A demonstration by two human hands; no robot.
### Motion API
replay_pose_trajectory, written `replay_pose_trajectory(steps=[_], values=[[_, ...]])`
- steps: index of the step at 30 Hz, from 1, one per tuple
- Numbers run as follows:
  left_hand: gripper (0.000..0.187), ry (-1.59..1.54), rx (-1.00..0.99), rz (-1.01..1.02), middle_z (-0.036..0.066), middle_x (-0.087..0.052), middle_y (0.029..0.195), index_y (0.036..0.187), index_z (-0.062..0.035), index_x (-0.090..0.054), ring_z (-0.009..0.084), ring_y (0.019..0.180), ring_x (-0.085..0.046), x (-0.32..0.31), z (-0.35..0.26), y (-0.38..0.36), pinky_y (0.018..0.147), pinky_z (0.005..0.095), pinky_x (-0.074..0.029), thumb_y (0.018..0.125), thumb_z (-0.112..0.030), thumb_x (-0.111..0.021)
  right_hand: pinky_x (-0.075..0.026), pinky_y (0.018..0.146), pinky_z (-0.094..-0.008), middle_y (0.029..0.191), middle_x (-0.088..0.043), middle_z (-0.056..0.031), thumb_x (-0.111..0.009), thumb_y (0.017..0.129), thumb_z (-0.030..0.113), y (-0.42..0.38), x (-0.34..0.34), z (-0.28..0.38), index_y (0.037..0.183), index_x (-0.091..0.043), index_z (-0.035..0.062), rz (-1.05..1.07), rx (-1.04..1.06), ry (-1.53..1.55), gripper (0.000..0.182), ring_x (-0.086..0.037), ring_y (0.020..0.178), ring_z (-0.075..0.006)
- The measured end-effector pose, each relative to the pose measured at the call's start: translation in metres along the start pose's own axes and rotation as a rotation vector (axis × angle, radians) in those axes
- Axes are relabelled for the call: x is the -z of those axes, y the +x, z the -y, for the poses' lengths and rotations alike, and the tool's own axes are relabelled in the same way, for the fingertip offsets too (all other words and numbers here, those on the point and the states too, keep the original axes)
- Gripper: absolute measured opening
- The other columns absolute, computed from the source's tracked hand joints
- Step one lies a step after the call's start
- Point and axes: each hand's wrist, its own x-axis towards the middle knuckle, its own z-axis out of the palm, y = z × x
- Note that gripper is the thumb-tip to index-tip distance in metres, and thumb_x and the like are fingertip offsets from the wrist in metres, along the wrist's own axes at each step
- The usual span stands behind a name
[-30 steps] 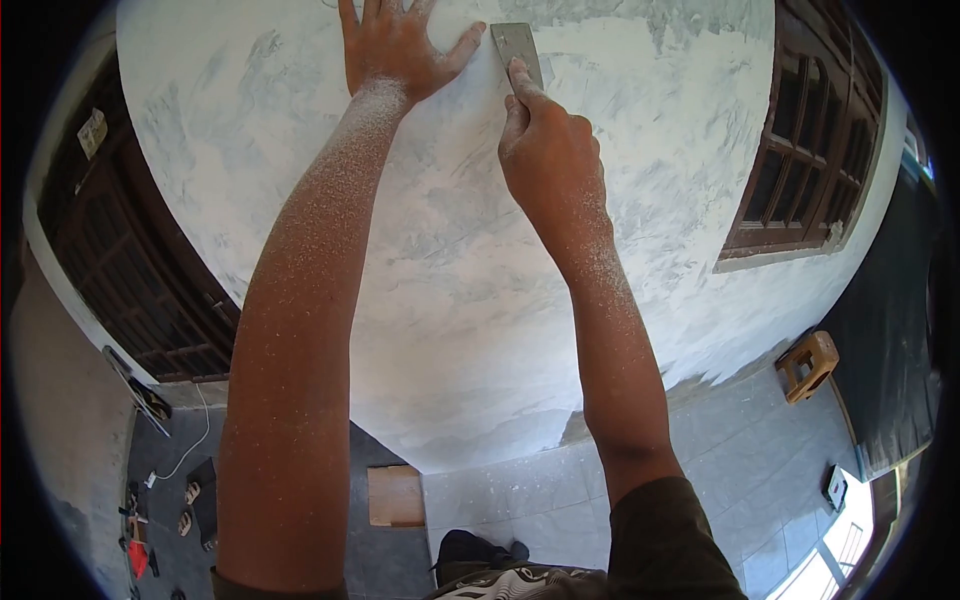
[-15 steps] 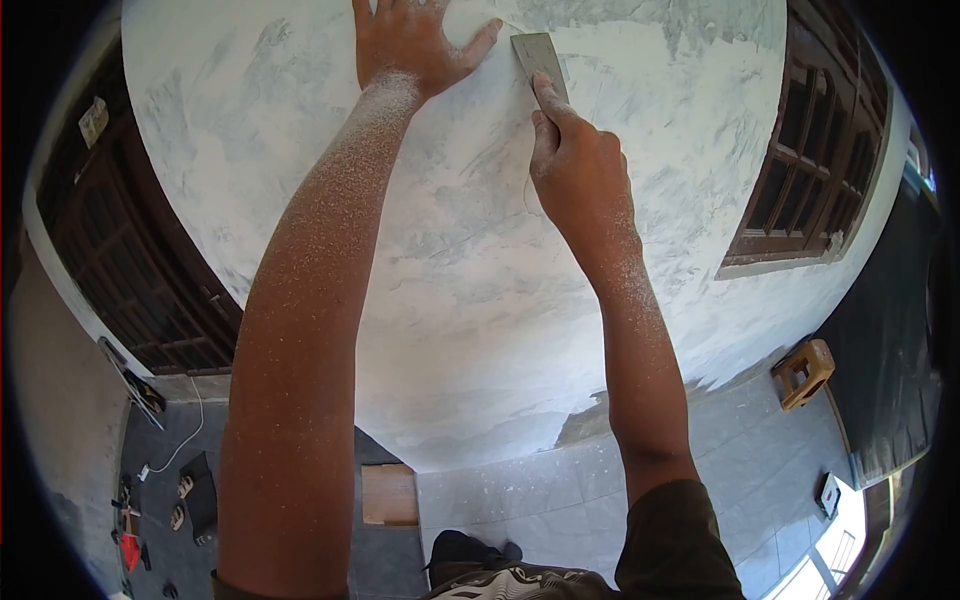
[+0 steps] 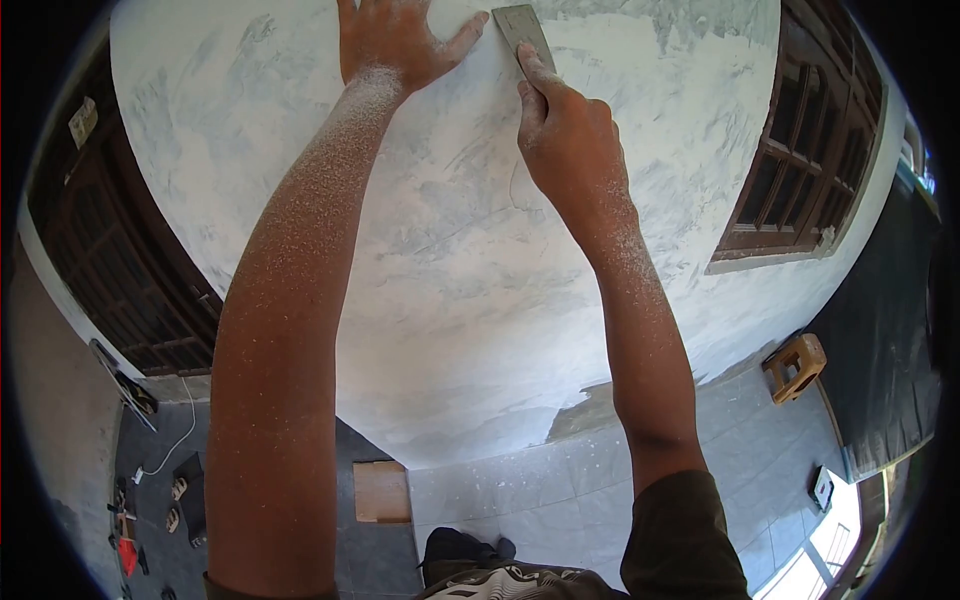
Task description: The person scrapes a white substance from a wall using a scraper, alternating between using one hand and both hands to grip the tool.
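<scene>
A wall (image 3: 450,290) coated in patchy white and grey plaster fills the middle of the head view. My right hand (image 3: 575,140) grips a flat putty knife (image 3: 522,30), its index finger stretched along the blade, which lies against the wall near the top edge. To the left of it, my left hand (image 3: 395,45) rests on the wall with the thumb spread toward the blade; its fingertips run out of view. White dust covers both wrists and forearms. A thin crack-like line shows on the wall below the putty knife.
Brown-framed windows stand at right (image 3: 805,140) and a brown door (image 3: 120,270) at left. On the tiled floor are a wooden-coloured stool (image 3: 796,368), a cardboard piece (image 3: 381,492), a white cable (image 3: 190,430), sandals (image 3: 174,505) and a red object (image 3: 127,556). A dark sheet (image 3: 875,340) hangs at right.
My right hand and the putty knife have moved slightly up and to the left in view. The whole scene has shifted a little left; my left hand stays on the wall.
</scene>
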Motion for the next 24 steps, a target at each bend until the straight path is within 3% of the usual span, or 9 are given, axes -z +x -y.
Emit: replay_pose_trajectory(steps=[5,7,10,16,18,24], values=[[0.089,-0.001,0.002,0.001,0.019,-0.007,0.163,0.156,-0.019,-0.025,0.0315,0.152,-0.003,0.001,0.0,0.001,0.12,0.0568,-0.003,0.085,-0.063,-0.055,-0.057,0.06,-0.0358,0.076,-0.071,-0.0187,-0.055,0.1,0.019,-0.002,0.002,-0.017,0.134,-0.06,0.0156,-0.021,0.049,-0.029,0.034,-0.069,0.057,-0.0249],[0.089,-0.019,0.004,-0.018,0.02,-0.007,0.163,0.155,-0.0182,-0.026,0.0325,0.152,-0.004,0.0,0.0,0.001,0.12,0.057,-0.004,0.084,-0.063,-0.056,-0.06,0.06,-0.0404,0.074,-0.071,-0.0153,-0.052,0.101,0.023,0.001,0.007,-0.029,0.135,-0.059,0.0205,0.01,0.117,-0.087,0.035,-0.07,0.062,-0.0266],[0.09,-0.009,0.006,-0.009,0.02,-0.008,0.163,0.155,-0.0179,-0.028,0.0333,0.151,-0.005,0.001,-0.001,0.001,0.12,0.0575,-0.005,0.083,-0.063,-0.057,-0.06,0.06,-0.0379,0.075,-0.071,-0.0143,-0.053,0.101,0.025,0.016,0.012,-0.037,0.136,-0.059,0.0233,0.005,0.195,-0.168,0.035,-0.07,0.06,-0.0256],[0.089,-0.06,-0.034,-0.071,0.022,-0.011,0.162,0.154,-0.017,-0.029,0.0354,0.151,-0.01,-0.002,0.003,-0.001,0.119,0.0601,-0.009,0.082,-0.059,-0.061,-0.06,0.058,-0.0353,0.08,-0.073,-0.0135,-0.054,0.101,0.024,0.023,0.025,-0.054,0.137,-0.058,0.0231,0.042,0.305,-0.291,0.036,-0.069,0.059,-0.0218],[0.089,-0.057,-0.028,-0.071,0.023,-0.012,0.161,0.154,-0.0169,-0.03,0.0358,0.151,-0.01,-0.002,0.001,0.0,0.118,0.0607,-0.009,0.082,-0.058,-0.062,-0.056,0.056,-0.0339,0.077,-0.072,-0.015,-0.058,0.099,0.019,0.021,0.025,-0.06,0.139,-0.056,0.0252,0.019,0.312,-0.279,0.04,-0.067,0.056,-0.0216],[0.089,-0.063,-0.035,-0.082,0.023,-0.013,0.161,0.154,-0.0168,-0.03,0.0358,0.151,-0.01,-0.001,0.0,-0.006,0.118,0.0608,-0.009,0.082,-0.058,-0.062,-0.06,0.057,-0.0341,0.079,-0.072,-0.0121,-0.054,0.101,0.024,0.031,0.028,-0.06,0.14,-0.054,0.0239,0.038,0.425,-0.36,0.039,-0.069,0.06,-0.021]])
